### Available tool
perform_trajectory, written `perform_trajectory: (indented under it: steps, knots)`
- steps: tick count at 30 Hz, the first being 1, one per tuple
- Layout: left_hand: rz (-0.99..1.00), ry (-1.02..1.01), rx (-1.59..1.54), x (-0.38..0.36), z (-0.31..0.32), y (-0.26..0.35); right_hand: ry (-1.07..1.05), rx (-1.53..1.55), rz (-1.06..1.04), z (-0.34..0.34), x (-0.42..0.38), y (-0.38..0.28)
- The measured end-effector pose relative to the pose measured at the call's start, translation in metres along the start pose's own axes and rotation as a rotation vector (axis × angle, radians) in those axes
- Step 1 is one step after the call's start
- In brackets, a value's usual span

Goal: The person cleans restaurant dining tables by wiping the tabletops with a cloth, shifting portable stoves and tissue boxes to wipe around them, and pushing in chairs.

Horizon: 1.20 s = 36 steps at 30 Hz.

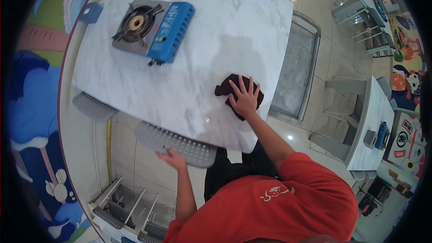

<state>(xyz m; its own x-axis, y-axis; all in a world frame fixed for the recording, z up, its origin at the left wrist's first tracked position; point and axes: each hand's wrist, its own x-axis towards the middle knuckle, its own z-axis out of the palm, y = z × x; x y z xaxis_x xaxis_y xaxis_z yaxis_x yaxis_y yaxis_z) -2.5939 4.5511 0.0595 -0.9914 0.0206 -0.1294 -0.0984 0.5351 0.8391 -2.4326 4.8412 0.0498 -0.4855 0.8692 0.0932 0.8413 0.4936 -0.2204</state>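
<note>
My right hand [245, 101] lies spread over a dark brown cloth [226, 89], pressing it flat near the right front of the marble-patterned table [189, 94]. The cloth is bunched and shows on both sides of the fingers. Lower down, at the front edge of a grey perforated chair back [191, 146], is my left hand [173, 159], its fingers stretched out and apart. A portable gas stove [155, 29] with a blue side panel and a round black burner stands toward the far left of the tabletop.
A small blue-grey box [91, 13] sits at the table's left edge by the wall. Another grey chair [93, 106] is tucked in at the front left. To the right stand a metal-framed panel [294, 69] and a second table [371, 121] with a blue stove.
</note>
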Motion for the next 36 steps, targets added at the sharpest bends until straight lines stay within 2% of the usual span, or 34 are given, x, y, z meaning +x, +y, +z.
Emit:
perform_trajectory:
  steps: [2, 5, 9, 11, 12, 14, 17, 18, 20, 23, 27, 28, 29, 30, 31, 34, 36]
  knots:
    - [-0.002, 0.021, 0.047, -0.001, 0.0, 0.002, -0.022, 0.028, -0.152, 0.001, 0.062, 0.043]
    - [0.004, 0.009, 0.227, -0.002, -0.005, 0.012, 0.023, -0.031, -0.116, 0.009, 0.172, 0.098]
    - [-0.009, 0.064, 0.429, -0.005, -0.001, 0.014, 0.245, -0.085, 0.097, 0.032, 0.334, 0.166]
    - [-0.076, 0.053, 0.309, -0.011, -0.005, 0.013, 0.326, -0.132, 0.21, 0.046, 0.402, 0.182]
    - [-0.073, 0.061, 0.316, -0.011, -0.006, 0.016, 0.332, -0.184, 0.264, 0.057, 0.429, 0.179]
    - [-0.115, 0.028, 0.292, -0.008, -0.002, 0.021, 0.351, -0.159, 0.236, 0.073, 0.47, 0.147]
    - [-0.025, 0.085, 0.449, -0.006, -0.009, 0.0, 0.369, -0.104, -0.003, 0.098, 0.51, 0.069]
    - [-0.015, 0.118, 0.463, -0.004, -0.012, -0.004, 0.367, -0.067, -0.007, 0.104, 0.517, 0.043]
    - [-0.049, 0.077, 0.451, -0.005, -0.008, 0.005, 0.282, -0.009, -0.31, 0.11, 0.525, 0.003]
    - [-0.084, 0.088, 0.479, -0.006, -0.001, 0.02, 0.247, 0.044, -0.554, 0.111, 0.497, -0.026]
    - [-0.086, 0.057, 0.514, -0.005, -0.005, 0.013, 0.182, 0.328, -0.658, 0.079, 0.383, -0.004]
    - [-0.102, 0.062, 0.51, -0.009, -0.008, 0.016, 0.12, 0.389, -0.704, 0.066, 0.342, 0.005]
    - [-0.112, 0.065, 0.492, -0.007, -0.005, 0.018, -0.051, 0.388, -0.759, 0.049, 0.308, 0.014]
    - [-0.118, 0.069, 0.474, -0.005, -0.001, 0.02, -0.089, 0.388, -0.873, 0.043, 0.279, 0.028]
    - [-0.124, 0.083, 0.473, -0.007, -0.001, 0.019, -0.164, 0.42, -0.887, 0.031, 0.264, 0.039]
    - [-0.087, 0.071, 0.598, -0.008, -0.003, 0.018, -0.207, 0.361, -0.885, 0.031, 0.298, 0.053]
    - [-0.114, 0.067, 0.676, -0.009, -0.001, 0.019, -0.133, 0.329, -0.849, 0.042, 0.345, 0.04]
